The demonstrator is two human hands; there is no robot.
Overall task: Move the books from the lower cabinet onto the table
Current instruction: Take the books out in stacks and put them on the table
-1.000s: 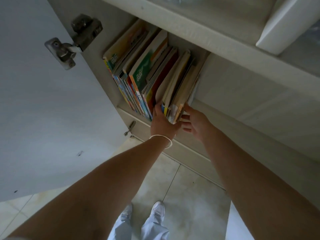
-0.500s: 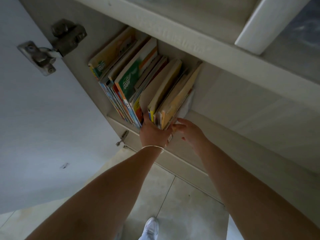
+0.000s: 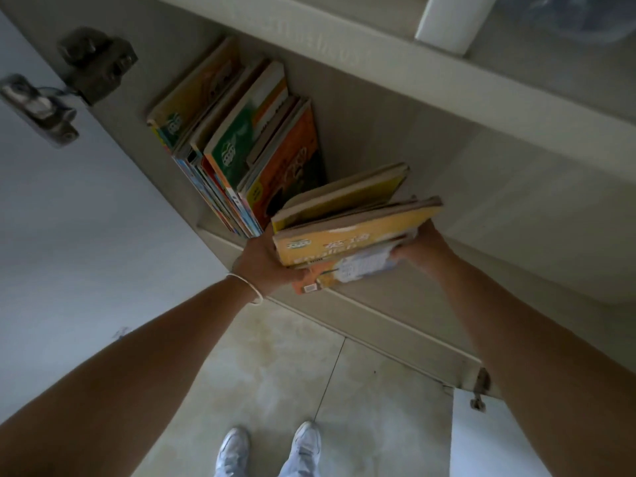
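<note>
Since the earlier frames, a small bundle of books point(image 3: 347, 232) has tipped away from the standing row and now lies nearly flat, drawn out past the front edge of the lower cabinet point(image 3: 378, 139); half a second ago these same volumes still stood upright among the others.

Nearest the camera, two white shoes point(image 3: 268, 445) stand on the pale tiled floor point(image 3: 292, 366). Both bare forearms reach forward and up from the lower corners.

The left hand point(image 3: 265, 266), with a thin white bracelet point(image 3: 246, 287) at the wrist, is closed on the near left end of the bundle, palm under the books and thumb hidden behind the covers. The right hand point(image 3: 425, 244) is closed on the far right end, its fingers point(image 3: 401, 252) curled beneath the lowest book. The bundle is thus clamped between the two hands, its yellow cover facing the camera and a paler book with a barcode lying beneath it. The top volume gapes slightly apart from the rest.

Beyond the left hand, the remaining books point(image 3: 241, 149) stay upright inside the cabinet, leaning against its left wall; an orange cover faces the emptied space on the right. The open cabinet door point(image 3: 69, 253) fills the left of the view, with its metal hinge point(image 3: 69, 80) at the upper left. Above the compartment runs a pale shelf edge point(image 3: 378, 60).
</note>
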